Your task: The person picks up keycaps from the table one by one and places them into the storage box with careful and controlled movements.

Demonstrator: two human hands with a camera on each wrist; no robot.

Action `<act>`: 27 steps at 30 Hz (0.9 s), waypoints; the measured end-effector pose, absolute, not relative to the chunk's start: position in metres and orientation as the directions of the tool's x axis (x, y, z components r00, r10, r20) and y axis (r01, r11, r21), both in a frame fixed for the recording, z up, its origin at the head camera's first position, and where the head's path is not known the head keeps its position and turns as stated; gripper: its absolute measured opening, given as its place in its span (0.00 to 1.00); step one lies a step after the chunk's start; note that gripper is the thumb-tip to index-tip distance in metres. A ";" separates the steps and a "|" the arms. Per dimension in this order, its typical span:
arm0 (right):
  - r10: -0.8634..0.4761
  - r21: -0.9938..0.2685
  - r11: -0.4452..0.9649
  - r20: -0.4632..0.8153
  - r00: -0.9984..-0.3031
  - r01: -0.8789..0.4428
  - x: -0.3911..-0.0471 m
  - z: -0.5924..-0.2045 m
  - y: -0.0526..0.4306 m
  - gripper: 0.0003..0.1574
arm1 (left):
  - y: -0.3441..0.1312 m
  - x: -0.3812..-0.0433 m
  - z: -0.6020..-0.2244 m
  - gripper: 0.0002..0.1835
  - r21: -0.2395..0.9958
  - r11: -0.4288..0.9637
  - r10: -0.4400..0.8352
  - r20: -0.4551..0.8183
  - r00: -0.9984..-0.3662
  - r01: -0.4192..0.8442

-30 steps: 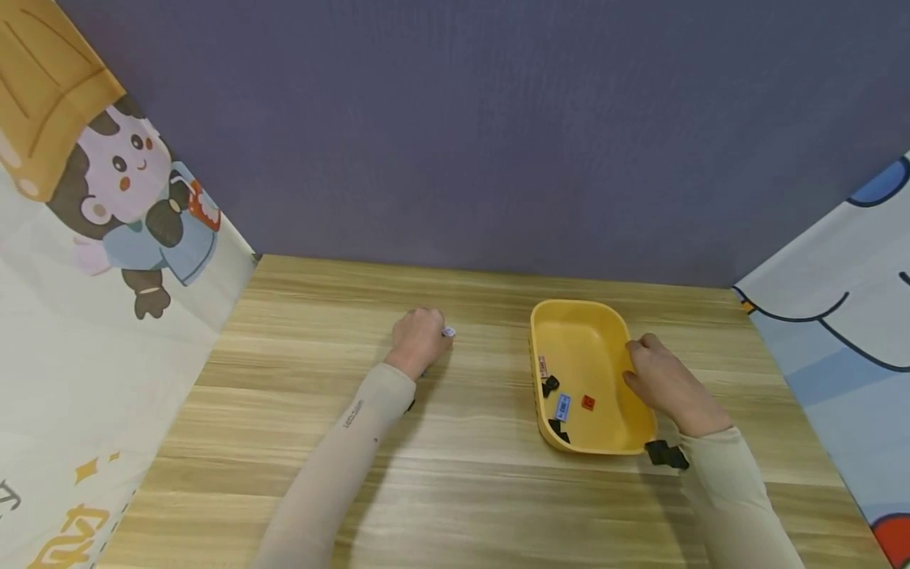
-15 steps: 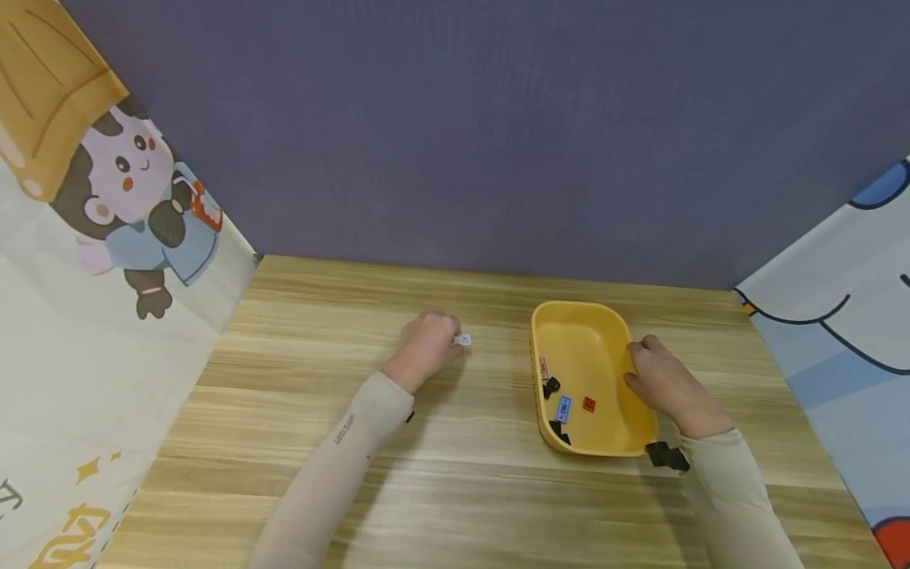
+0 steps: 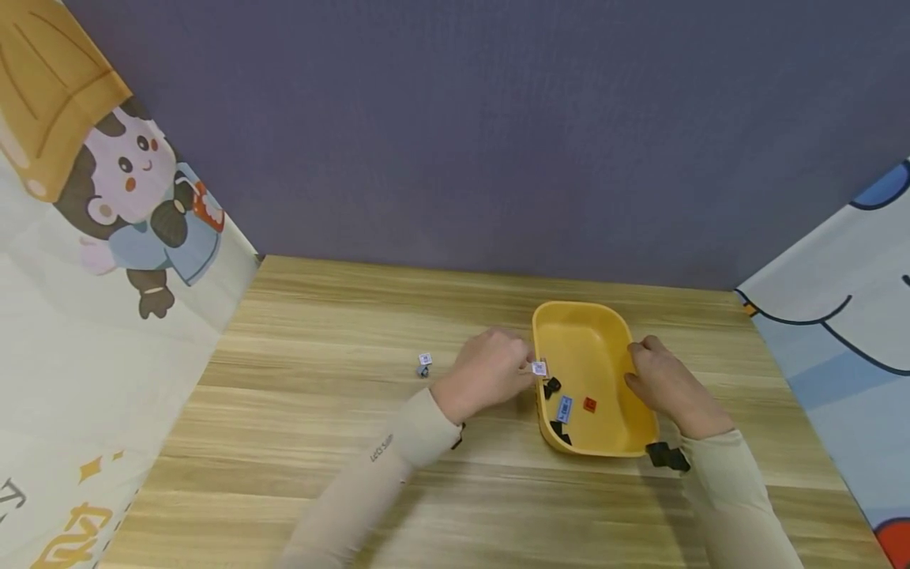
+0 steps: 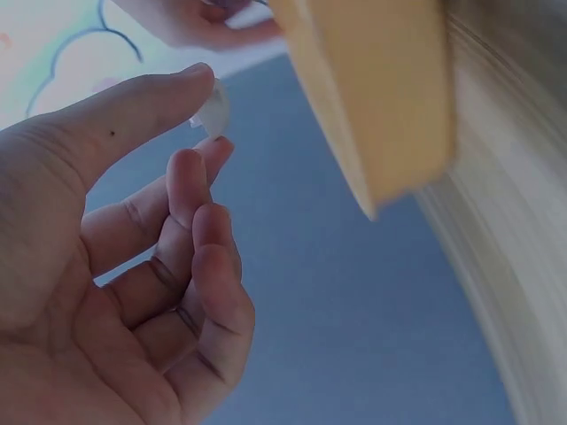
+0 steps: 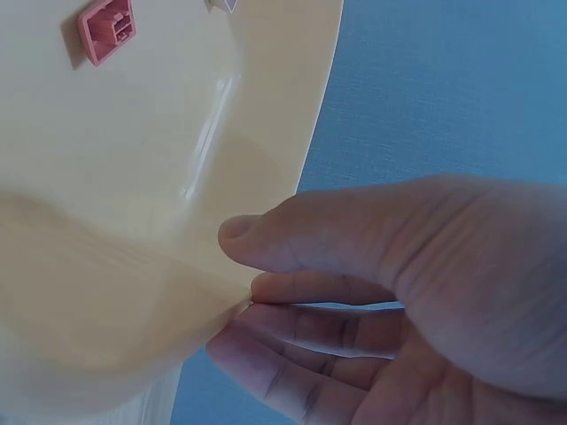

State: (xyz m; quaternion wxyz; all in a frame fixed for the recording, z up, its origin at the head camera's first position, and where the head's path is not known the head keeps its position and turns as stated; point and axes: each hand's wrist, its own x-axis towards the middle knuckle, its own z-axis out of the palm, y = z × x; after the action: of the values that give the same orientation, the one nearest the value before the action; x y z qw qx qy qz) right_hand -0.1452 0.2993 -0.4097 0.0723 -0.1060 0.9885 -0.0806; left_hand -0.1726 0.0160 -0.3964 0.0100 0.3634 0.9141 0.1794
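Note:
My left hand (image 3: 490, 371) pinches a small white keycap (image 3: 539, 369) between thumb and fingertips at the left rim of a yellow plastic bin (image 3: 576, 316). In the left wrist view the white keycap (image 4: 215, 113) shows at the tip of the thumb; the other fingers are bent and hold nothing. My right hand (image 3: 671, 387) grips the bin's right rim, thumb inside and fingers outside. Inside the bin lie a red keycap (image 3: 590, 405), a long blue keycap (image 3: 564, 409) and several black pieces (image 3: 552, 386). The red keycap (image 5: 111, 31) has its hollow underside facing the right wrist camera.
A white keycap (image 3: 425, 359) and a grey-blue one (image 3: 423, 371) lie close together on the wooden table (image 3: 320, 356), left of my left hand. A dark blue panel (image 3: 455, 142) stands behind the table; printed cloths (image 3: 43, 332) flank it.
My left hand has moved right from the tabletop to the bin's left rim, carrying the white keycap. This uncovers two keycaps on the table. My right hand and the bin stay put.

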 end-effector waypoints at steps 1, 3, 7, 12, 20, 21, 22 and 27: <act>-0.221 -0.175 0.965 -0.127 -0.967 -0.197 -0.145 -0.410 0.299 0.20 | 0.021 -0.170 -0.394 0.09 0.326 0.665 0.680 0.109 -0.725 0.672; -0.223 -0.173 0.964 -0.123 -0.967 -0.200 -0.145 -0.410 0.300 0.20 | 0.031 -0.166 -0.391 0.10 0.308 0.654 0.698 0.104 -0.708 0.691; -0.217 -0.185 0.964 -0.133 -0.967 -0.191 -0.145 -0.410 0.300 0.21 | 0.042 -0.161 -0.388 0.09 0.291 0.641 0.720 0.095 -0.688 0.711; -0.213 -0.191 0.964 -0.134 -0.968 -0.186 -0.145 -0.409 0.301 0.21 | 0.048 -0.160 -0.388 0.09 0.303 0.629 0.727 0.095 -0.680 0.715; -0.227 -0.193 0.961 -0.128 -0.966 -0.200 -0.145 -0.409 0.301 0.19 | 0.047 -0.158 -0.389 0.15 0.285 0.627 0.731 0.108 -0.674 0.725; -0.224 -0.195 0.961 -0.134 -0.965 -0.196 -0.145 -0.408 0.301 0.19 | 0.046 -0.157 -0.389 0.15 0.288 0.625 0.730 0.112 -0.674 0.726; -0.222 -0.198 0.961 -0.137 -0.965 -0.193 -0.145 -0.408 0.301 0.19 | 0.044 -0.156 -0.389 0.15 0.289 0.625 0.729 0.118 -0.675 0.725; -0.217 -0.195 0.963 -0.148 -0.965 -0.186 -0.145 -0.408 0.301 0.20 | 0.026 -0.153 -0.387 0.12 0.298 0.646 0.697 0.148 -0.702 0.703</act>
State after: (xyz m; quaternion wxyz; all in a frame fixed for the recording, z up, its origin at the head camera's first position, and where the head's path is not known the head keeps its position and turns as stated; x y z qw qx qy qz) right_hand -0.1445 0.3012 -0.4079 0.0844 -0.1021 0.9871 -0.0898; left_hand -0.1526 0.0259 -0.3871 -0.0099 0.3859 0.9070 0.1683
